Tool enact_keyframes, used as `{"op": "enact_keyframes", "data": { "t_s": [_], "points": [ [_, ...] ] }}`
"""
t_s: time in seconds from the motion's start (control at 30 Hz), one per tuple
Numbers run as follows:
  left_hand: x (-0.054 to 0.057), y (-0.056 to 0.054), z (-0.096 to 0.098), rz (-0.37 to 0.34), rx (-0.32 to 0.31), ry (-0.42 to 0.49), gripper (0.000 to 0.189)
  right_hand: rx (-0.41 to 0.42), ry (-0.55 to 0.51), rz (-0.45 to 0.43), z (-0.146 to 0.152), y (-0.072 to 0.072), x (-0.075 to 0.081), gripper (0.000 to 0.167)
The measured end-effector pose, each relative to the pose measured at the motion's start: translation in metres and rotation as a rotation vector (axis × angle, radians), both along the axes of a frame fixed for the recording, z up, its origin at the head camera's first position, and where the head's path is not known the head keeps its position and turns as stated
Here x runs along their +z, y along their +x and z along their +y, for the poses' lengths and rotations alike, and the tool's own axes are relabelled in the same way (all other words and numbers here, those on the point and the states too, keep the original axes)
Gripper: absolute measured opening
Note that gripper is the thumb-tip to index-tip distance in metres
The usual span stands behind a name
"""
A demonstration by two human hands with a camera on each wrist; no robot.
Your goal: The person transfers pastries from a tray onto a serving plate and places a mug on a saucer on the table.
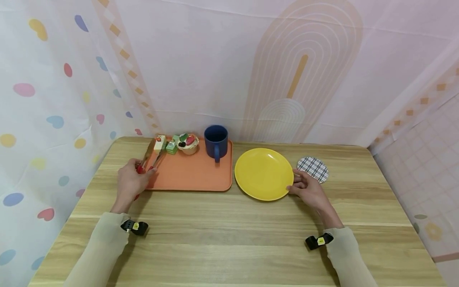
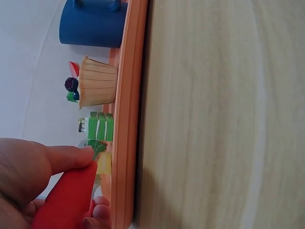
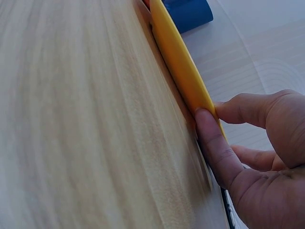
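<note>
My left hand (image 1: pixel 132 181) grips red-handled tongs (image 2: pixel 66 198) at the left end of the orange tray (image 1: pixel 193 175). The tongs' two arms are spread, one on each side of a small white-and-yellow cake piece (image 1: pixel 159 144). Beside that piece stand a green layered cake piece (image 1: pixel 172 146) and a fruit-topped cupcake (image 1: pixel 188 145). In the left wrist view the thumb and tongs partly hide the yellow cake. My right hand (image 1: pixel 309 192) pinches the right rim of a round yellow plate (image 1: pixel 264 174), with fingers above and below the edge in the right wrist view.
A dark blue mug (image 1: pixel 216 143) stands at the tray's back right corner, its handle towards me. Behind my right hand lies a round checked coaster (image 1: pixel 313 169). The wooden table (image 1: pixel 222 239) meets a patterned curtain (image 1: pixel 201 71) at the back.
</note>
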State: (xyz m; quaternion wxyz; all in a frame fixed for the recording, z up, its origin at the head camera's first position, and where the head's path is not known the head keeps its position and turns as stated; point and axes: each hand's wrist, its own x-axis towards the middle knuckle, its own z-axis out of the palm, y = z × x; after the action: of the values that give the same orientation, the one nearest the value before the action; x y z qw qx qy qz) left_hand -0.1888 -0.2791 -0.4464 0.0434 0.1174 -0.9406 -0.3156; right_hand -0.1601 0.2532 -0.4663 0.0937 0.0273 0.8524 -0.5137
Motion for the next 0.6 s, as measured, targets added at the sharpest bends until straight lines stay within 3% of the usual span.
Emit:
{"op": "enact_keyframes", "data": {
  "t_s": [0.6],
  "points": [
    [0.0029,-0.0029,0.0043,-0.023,0.004,-0.012,0.053,0.004,-0.006,0.001,-0.0003,-0.0002,0.0003,0.073]
  ]
}}
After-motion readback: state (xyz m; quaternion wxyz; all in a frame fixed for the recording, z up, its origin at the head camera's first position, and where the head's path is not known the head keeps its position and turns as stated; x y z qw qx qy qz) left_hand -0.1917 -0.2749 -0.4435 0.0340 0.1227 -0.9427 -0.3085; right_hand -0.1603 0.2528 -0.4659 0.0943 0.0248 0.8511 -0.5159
